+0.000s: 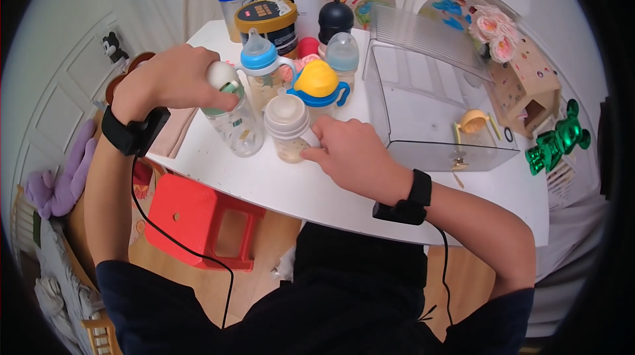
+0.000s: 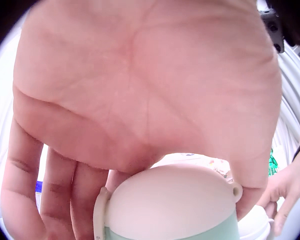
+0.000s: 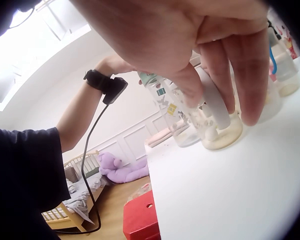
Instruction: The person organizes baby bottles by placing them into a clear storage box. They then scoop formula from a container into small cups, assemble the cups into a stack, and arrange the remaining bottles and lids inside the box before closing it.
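While the surface [image 1: 304, 189] is carrying the whole lot, the clear case [image 1: 483, 158] is sitting on the person's right and the tub [image 1: 286, 39] is standing at the back. Blue bottle [image 1: 259, 60] and yellow-topped cup [image 1: 316, 81] are crowding in just behind the two bottles being handled.

Those two: clear bottle [image 1: 241, 135] is standing front left, white bottle [image 1: 287, 117] is sitting just beside it. Both bases are looking seated on the surface. Can't tell if clear bottle is leaning; lens is bending everything.

Left grip [image 1: 165, 80] is closing over the top of clear bottle, fingers on one side and thumb on the other, open only as wide as the cap [image 2: 165, 197]. Right grip [image 1: 357, 160] is pinching white bottle by its handle [image 3: 216, 102], thumb on one side, fingers on the other, nearly closed.

My read: step in hand is securing or placing the pair, one per side. Can't tell if either is taking load.

Next move, as I'm judging it, is calling for level wrists, light pressure on the cap and a firm pinch on the handle. Bottle spacing is looking tight, so any shift is needing a clear path past blue bottle and yellow-topped cup.
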Demonstrator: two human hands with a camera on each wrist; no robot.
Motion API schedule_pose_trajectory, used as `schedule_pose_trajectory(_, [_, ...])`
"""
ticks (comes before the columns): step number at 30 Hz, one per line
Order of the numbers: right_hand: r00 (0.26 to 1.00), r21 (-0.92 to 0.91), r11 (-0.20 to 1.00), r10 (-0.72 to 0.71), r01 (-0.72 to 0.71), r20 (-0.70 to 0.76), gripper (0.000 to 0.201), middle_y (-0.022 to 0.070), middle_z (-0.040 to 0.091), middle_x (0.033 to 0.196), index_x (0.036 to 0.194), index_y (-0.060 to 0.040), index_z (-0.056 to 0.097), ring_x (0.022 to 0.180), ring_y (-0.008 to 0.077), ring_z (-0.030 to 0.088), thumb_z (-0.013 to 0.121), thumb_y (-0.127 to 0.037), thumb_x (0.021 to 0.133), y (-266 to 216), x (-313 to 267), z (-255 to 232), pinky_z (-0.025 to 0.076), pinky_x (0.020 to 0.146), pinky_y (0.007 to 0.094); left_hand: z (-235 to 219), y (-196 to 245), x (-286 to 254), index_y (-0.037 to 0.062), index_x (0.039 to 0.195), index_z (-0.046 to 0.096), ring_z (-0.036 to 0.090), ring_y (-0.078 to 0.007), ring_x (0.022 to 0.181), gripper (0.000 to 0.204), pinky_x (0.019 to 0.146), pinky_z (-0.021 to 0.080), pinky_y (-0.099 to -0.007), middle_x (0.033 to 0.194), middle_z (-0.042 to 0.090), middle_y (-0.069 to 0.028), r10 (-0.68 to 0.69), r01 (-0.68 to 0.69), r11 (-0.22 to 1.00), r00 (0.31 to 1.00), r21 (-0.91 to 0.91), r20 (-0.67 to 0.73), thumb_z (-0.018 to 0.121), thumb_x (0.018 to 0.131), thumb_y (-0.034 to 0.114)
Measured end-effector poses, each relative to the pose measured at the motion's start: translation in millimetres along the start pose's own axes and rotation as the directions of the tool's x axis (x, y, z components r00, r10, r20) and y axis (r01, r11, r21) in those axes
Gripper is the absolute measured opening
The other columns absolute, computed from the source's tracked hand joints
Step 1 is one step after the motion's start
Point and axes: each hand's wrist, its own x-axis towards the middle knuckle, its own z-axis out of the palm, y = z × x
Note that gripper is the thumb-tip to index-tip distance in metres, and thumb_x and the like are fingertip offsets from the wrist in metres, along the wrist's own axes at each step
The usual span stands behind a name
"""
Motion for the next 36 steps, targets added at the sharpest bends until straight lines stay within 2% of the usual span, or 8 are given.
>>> schedule_pose_trajectory(11, [0.983, -0.195, 0.974, -0.140, 0.114, -0.122, 0.036, 0.0217, 0.072, 0.077, 0.103, 0.0012, 0.064, 0.079, 0.0435, 0.075, 0.075, -0.033, 0.099, -1.0, -24.1, -24.7, 0.059, 0.070, 0.0531, 4.3, -6.7, 13.3, -0.0009, 0.107, 0.079, 0.078, -0.0397, 0.084, 0.065, 0.081, 0.062, -0.0458, 0.087, 0.079, -0.0225, 0.052, -0.050, 0.998, 0.993, 0.022, -0.107, 0.084, 0.068, 0.050])
schedule_pose_trajectory(16, [0.974, -0.191, 0.972, -0.167, 0.137, -0.156, 0.022, 0.0139, 0.076, 0.085, 0.101, -0.0048, 0.069, 0.076, 0.0335, 0.076, 0.074, -0.026, 0.100, 12.8, -75.7, -91.9, 0.059, 0.066, 0.0415, -20.1, 12.0, 2.9, 0.0073, 0.134, 0.069, 0.073, -0.0328, 0.082, 0.088, 0.079, 0.060, -0.0424, 0.103, 0.076, -0.0186, 0.080, -0.093, 0.995, 0.967, -0.043, -0.243, 0.087, 0.060, 0.051])
schedule_pose_trajectory(18, [0.960, -0.106, 0.978, -0.200, 0.182, -0.196, 0.017, 0.0119, 0.076, 0.086, 0.097, -0.0066, 0.070, 0.075, 0.0297, 0.077, 0.074, -0.023, 0.099, 18.3, -89.5, -117.8, 0.058, 0.066, 0.0383, -25.1, 18.5, 0.4, 0.0103, 0.140, 0.067, 0.069, -0.0281, 0.083, 0.086, 0.075, 0.058, -0.0405, 0.108, 0.072, -0.0169, 0.185, -0.192, 0.981, 0.891, 0.024, -0.414, 0.088, 0.064, 0.046])
schedule_pose_trajectory(21, [0.937, -0.096, 0.978, -0.205, 0.184, -0.285, 0.024, 0.0174, 0.071, 0.073, 0.089, -0.0013, 0.069, 0.078, 0.0394, 0.073, 0.072, -0.024, 0.098, 24.2, -102.3, -137.9, 0.057, 0.072, 0.0495, -37.0, 56.0, 5.7, 0.0090, 0.138, 0.067, 0.068, -0.0274, 0.085, 0.073, 0.075, 0.057, -0.0390, 0.103, 0.072, -0.0154, 0.413, -0.404, 0.903, 0.731, 0.144, -0.543, 0.087, 0.073, 0.037])
schedule_pose_trajectory(22, [0.936, -0.151, 0.979, -0.179, 0.139, -0.304, 0.024, 0.0176, 0.071, 0.074, 0.091, -0.0011, 0.070, 0.078, 0.0395, 0.073, 0.072, -0.024, 0.098, 31.7, -105.8, -145.2, 0.057, 0.073, 0.0493, -43.4, 82.4, -2.9, 0.0104, 0.138, 0.066, 0.065, -0.0267, 0.089, 0.067, 0.081, 0.055, -0.0382, 0.103, 0.071, -0.0150, 0.371, -0.365, 0.925, 0.800, 0.108, -0.472, 0.083, 0.077, 0.032])
schedule_pose_trajectory(28, [0.962, -0.467, 0.849, 0.163, -0.249, -0.217, 0.042, 0.0222, 0.078, 0.103, 0.110, -0.0016, 0.076, 0.097, 0.0404, 0.076, 0.073, -0.041, 0.095, 162.7, -120.8, -207.7, 0.059, 0.086, 0.0481, -14.9, 181.2, -14.0, 0.0036, 0.111, 0.075, 0.073, -0.0312, 0.086, 0.046, 0.073, 0.057, -0.0405, 0.094, 0.075, -0.0129, 0.697, -0.659, 0.713, 0.626, 0.242, -0.348, 0.090, 0.080, 0.035])
schedule_pose_trajectory(31, [0.824, -0.558, 0.689, 0.567, -0.462, 0.018, 0.057, 0.0206, 0.078, 0.113, 0.134, -0.0078, 0.069, 0.109, 0.0398, 0.075, 0.077, -0.049, 0.095, 184.5, -125.6, -227.0, 0.058, 0.095, 0.0477, 0.2, 225.7, -9.8, 0.0046, 0.106, 0.076, 0.074, -0.0320, 0.086, 0.046, 0.073, 0.058, -0.0414, 0.090, 0.074, -0.0118, 0.765, -0.721, 0.642, 0.627, 0.262, -0.147, 0.093, 0.080, 0.039])
schedule_pose_trajectory(36, [0.824, -0.510, 0.742, 0.557, -0.435, 0.108, 0.071, 0.0221, 0.077, 0.121, 0.145, -0.0080, 0.062, 0.114, 0.0415, 0.073, 0.080, -0.052, 0.092, 192.8, -116.4, -222.2, 0.058, 0.095, 0.0484, 26.5, 246.9, 25.7, 0.0086, 0.099, 0.076, 0.073, -0.0296, 0.082, 0.037, 0.070, 0.056, -0.0413, 0.086, 0.072, -0.0073, 0.826, -0.808, 0.561, 0.560, 0.178, -0.064, 0.092, 0.083, 0.038])
